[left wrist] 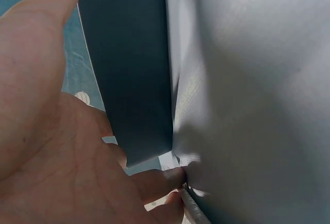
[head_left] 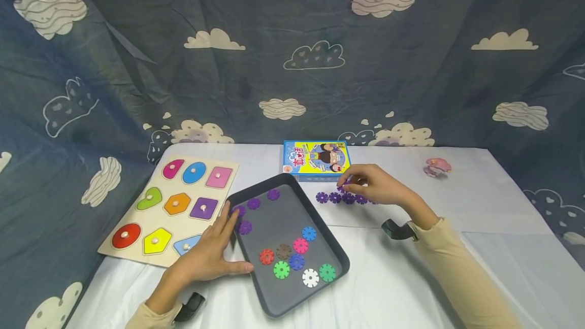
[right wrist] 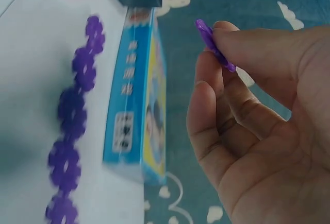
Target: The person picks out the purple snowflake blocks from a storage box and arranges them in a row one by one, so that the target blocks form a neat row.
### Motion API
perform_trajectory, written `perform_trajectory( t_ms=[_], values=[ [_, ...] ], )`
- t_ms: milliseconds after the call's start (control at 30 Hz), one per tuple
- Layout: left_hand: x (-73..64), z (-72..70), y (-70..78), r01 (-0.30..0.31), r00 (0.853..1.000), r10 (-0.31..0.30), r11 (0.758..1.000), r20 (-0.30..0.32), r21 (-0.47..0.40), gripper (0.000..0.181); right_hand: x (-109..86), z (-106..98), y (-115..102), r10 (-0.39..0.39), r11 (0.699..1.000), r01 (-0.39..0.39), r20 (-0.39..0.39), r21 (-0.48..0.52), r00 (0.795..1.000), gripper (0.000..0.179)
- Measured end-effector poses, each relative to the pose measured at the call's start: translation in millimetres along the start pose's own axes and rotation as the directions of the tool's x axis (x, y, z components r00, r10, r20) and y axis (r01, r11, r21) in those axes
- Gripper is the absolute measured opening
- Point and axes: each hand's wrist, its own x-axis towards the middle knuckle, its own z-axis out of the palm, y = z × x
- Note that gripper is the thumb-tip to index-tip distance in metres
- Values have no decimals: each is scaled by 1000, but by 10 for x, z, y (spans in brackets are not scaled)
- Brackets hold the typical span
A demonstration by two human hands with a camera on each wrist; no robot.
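Note:
My right hand point(head_left: 377, 183) pinches a purple notched plastic disc point(right wrist: 206, 34) between thumb and fingertips. It is just above a row of matching purple discs point(head_left: 335, 197) lying on the white cloth. Along the left side of a dark grey tray point(head_left: 315, 215), my left hand point(head_left: 205, 255) rests with its fingers extended and its thumb against the rim. Inside the tray, several purple discs point(head_left: 273, 195) lie near the upper left, one partly behind a fingertip. Discs of other colours, among them a white disc point(head_left: 311, 277) and a red disc point(head_left: 267, 256), sit lower down.
A blue and yellow card box point(head_left: 315, 159) lies behind the row. To the left is a knobbed shape puzzle board point(head_left: 166, 189), partly under the left forearm. A small pink toy figure point(head_left: 437, 166) stands at the back right, before a cloud-patterned cloth point(head_left: 256, 85).

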Motion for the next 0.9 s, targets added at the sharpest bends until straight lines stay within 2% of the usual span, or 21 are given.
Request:
perform_trajectory(
  t_ms=[200, 567, 900],
  values=[
    [-5, -17, 8, 0, 1000, 0, 1000, -1, -8, 127, -158, -80, 195, 28, 1000, -28, -17, -6, 999, 13],
    [-18, -21, 21, 28, 1000, -28, 1000, 12, 2, 128, -426, -225, 547, 93, 996, -91, -100, 18, 991, 14],
    [6, -42, 16, 11, 1000, -12, 1000, 14, 10, 128, -599, -266, 752, 192, 975, -207, -165, -79, 967, 15]
  ],
)
